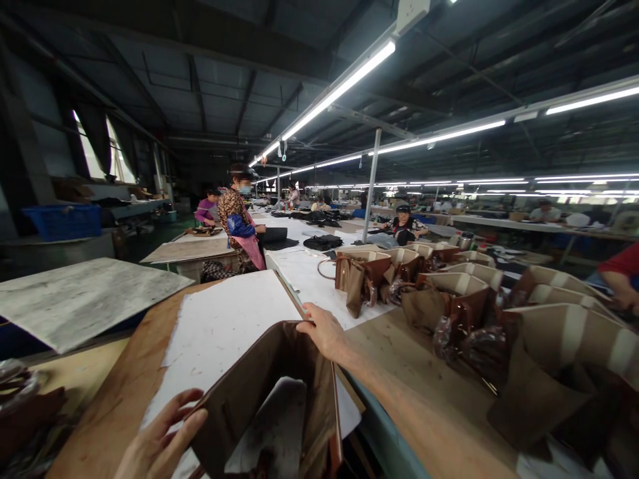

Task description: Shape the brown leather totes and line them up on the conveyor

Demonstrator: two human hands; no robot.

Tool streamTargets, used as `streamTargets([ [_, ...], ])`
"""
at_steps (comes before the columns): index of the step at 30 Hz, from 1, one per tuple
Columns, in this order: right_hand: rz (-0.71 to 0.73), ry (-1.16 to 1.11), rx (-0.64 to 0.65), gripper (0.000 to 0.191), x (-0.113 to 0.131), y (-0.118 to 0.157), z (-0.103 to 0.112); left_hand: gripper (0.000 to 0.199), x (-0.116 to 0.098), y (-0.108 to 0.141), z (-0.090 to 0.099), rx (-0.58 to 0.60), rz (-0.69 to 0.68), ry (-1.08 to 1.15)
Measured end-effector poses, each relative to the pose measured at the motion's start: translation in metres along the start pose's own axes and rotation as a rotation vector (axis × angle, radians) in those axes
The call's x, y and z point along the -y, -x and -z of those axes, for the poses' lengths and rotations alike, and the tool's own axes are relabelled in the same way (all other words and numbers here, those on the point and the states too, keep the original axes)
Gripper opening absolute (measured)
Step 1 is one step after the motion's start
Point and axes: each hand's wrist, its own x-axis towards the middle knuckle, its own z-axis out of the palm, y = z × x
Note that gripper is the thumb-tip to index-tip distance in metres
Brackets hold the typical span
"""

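A brown bag [239,372] stands open at the bottom centre, its dark lining facing me. Inside it lies a pale, stained sheet [279,412]. My left hand [167,432] pinches the bag's near left rim between thumb and fingers. At the far corner of the rim, my right hand [322,330] grips the edge, with the thumb and fingers closed on it. Under and behind the bag, white paper [224,319] covers part of a wooden table [120,386].
Rows of brown bags [449,286] with plastic-wrapped handles stand on the right-hand table. A pale board [90,299] lies at the left. One person [239,219] stands beyond the table; a red sleeve [622,266] shows at the right edge. A blue crate [62,221] sits farther back.
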Motion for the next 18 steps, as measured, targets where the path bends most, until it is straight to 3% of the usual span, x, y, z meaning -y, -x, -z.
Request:
streamTargets([
  [4, -0.033, -0.036, 0.047, 0.025, 0.006, 0.002, 0.004, 0.047, -0.001, 0.005, -0.008, 0.158, 0.048, -0.163],
  [8, 0.045, -0.212, 0.144, 0.025, 0.012, 0.005, -0.003, 0.038, -0.002, 0.021, -0.019, 0.158, 0.126, -0.234],
  [10, 0.0, -0.437, 0.151, 0.032, 0.013, 0.003, -0.011, 0.031, 0.004, 0.022, -0.02, 0.134, 0.174, -0.149],
  [13, -0.086, -0.765, 0.266, 0.048, 0.019, 0.004, -0.022, 0.03, 0.023, 0.019, -0.014, 0.03, 0.268, 0.057],
  [18, -0.004, -1.193, 0.218, 0.058, 0.038, 0.028, -0.023, 0.03, 0.062, 0.029, -0.005, -0.062, 0.381, 0.581],
])
